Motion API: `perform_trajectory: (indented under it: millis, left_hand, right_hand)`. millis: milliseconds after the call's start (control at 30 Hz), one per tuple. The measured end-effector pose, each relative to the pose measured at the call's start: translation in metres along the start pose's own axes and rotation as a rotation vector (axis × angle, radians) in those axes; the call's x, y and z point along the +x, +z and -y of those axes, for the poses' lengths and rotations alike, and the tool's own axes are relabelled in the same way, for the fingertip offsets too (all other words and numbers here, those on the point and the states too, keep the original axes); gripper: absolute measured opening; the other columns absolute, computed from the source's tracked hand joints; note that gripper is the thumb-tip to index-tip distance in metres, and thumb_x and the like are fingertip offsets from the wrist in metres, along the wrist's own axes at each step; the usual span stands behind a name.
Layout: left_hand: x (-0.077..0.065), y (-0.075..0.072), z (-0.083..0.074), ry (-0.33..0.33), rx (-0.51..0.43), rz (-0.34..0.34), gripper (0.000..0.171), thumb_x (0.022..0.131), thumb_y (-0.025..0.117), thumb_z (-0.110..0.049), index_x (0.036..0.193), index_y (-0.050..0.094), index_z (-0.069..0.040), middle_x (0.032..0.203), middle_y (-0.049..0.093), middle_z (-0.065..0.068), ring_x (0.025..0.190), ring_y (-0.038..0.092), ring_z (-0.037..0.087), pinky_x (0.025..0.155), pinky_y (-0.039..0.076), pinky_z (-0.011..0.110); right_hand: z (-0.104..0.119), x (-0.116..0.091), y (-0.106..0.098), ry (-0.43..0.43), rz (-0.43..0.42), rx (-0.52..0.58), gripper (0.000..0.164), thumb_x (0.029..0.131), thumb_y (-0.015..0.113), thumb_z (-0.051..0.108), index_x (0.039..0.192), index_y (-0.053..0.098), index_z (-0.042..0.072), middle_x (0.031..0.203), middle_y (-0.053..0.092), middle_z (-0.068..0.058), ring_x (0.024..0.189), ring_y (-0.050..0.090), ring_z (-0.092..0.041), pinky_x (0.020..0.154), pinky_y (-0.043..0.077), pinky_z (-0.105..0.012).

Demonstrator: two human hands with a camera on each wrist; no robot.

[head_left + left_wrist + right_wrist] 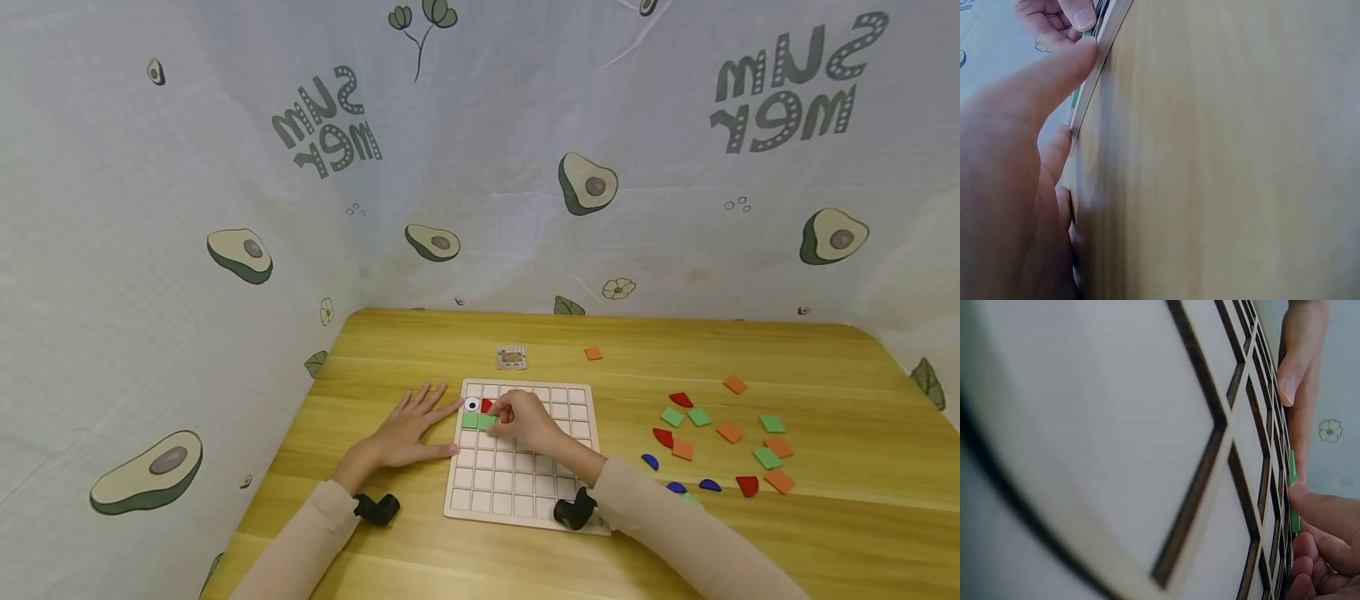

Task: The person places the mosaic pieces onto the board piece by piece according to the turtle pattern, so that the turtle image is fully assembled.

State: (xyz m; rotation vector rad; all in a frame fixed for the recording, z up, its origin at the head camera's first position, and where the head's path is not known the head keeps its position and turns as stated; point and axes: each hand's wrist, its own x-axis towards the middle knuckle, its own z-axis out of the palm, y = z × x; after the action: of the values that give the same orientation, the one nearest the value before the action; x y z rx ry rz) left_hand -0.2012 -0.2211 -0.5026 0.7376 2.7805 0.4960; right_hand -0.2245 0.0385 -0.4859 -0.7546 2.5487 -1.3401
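A wooden grid board (504, 481) lies on the table. In its upper left part are a round eye tile (472, 405), a red piece (486, 406) and a green square tile (469, 421). My right hand (521, 419) pinches another green square tile (486, 422) between thumb and fingers, over the cell beside the first green one. That tile (1294, 506) shows under the thumb in the right wrist view. My left hand (408, 433) rests on the table, fingers spread, with index fingertip and thumb touching the board's left edge.
Loose orange squares (730, 432), green squares (772, 424), red wedges (747, 486) and blue half-rounds (709, 485) are scattered right of the board. Behind it lie a small picture card (512, 357) and an orange square (593, 353). A patterned cloth (510, 183) hangs beyond the table.
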Motion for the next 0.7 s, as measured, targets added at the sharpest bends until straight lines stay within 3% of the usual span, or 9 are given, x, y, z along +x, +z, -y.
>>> perform_trajectory:
  millis: [700]
  left_hand:
    - [-0.0008, -0.0011, -0.0026, -0.003, -0.010, -0.001, 0.081, 0.093, 0.047, -0.071, 0.160, 0.019, -0.035, 0.167, 0.001, 0.004, 0.151, -0.006, 0.030, 0.119, -0.003, 0.056]
  right_hand:
    - [0.0002, -0.0020, -0.0092, 0.021, -0.022, 0.091, 0.019, 0.078, 0.084, 0.000, 0.092, 0.073, -0.006, 0.069, 0.055, -0.001, 0.061, 0.045, -0.013, 0.056, 0.039, -0.022]
